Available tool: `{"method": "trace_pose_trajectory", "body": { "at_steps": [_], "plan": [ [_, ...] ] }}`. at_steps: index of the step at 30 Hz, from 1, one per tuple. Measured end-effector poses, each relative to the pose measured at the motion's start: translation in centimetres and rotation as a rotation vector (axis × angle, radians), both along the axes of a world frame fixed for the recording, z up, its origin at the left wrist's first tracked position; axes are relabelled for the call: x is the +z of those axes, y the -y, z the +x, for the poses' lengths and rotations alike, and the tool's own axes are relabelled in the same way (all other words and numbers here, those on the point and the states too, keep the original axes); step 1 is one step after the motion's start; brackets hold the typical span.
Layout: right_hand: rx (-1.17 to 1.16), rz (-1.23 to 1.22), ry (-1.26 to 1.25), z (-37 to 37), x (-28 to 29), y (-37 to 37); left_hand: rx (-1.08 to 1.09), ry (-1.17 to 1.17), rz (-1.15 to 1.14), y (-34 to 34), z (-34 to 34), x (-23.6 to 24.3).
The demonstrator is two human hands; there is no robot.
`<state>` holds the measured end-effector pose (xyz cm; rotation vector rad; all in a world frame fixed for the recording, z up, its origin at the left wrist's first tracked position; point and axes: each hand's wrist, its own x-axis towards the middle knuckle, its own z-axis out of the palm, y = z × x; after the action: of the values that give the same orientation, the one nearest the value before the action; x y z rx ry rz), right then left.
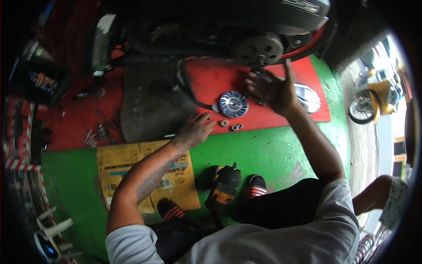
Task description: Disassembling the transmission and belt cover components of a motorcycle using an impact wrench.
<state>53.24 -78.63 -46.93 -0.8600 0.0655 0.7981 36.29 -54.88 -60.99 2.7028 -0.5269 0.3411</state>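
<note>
Below the dark scooter body, a round metal clutch disc with holes [256, 49] sits at the rear wheel. My right hand [273, 91] is raised just under it, palm turned up, thumb apart from the fingers. No held thing shows in it. My left hand [196, 130] is low over the near edge of the red surface [211, 79], fingers loosely bent and apart. Close to its fingertips lie a metal ring [224, 123] and a few small metal parts [237, 127]. A finned fan disc [233, 104] lies between my hands, and a shiny silver cover [307, 97] is beyond my right wrist.
A black rubber mat [151, 101] and loose tools [103, 132] lie left. Flattened cardboard [147, 176] covers part of the green floor [281, 149]. A cordless power tool [225, 187] stands between my feet. Another person's leg [372, 196] is at right, a yellow motorbike [381, 99] beyond.
</note>
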Motion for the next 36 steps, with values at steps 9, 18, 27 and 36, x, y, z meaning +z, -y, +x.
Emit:
{"method": "trace_pose_trajectory", "body": {
  "at_steps": [9,18,27,36],
  "plan": [
    [-0.165,0.115,0.155,-1.8,3.4,-5.3,-0.042,-0.146,0.017,-2.0,-0.1,-1.6],
    [-0.299,0.119,0.239,-1.3,4.8,-5.9,0.357,-0.217,-0.193,-14.2,-6.7,5.5],
    [-0.352,0.155,0.127,-0.5,3.9,-6.6,0.282,-0.390,-0.095,-13.8,-9.7,3.4],
    [-0.247,0.315,0.017,-2.4,3.4,-4.3,0.341,-0.235,-0.096,-10.9,-8.9,6.7]
  ]
}}
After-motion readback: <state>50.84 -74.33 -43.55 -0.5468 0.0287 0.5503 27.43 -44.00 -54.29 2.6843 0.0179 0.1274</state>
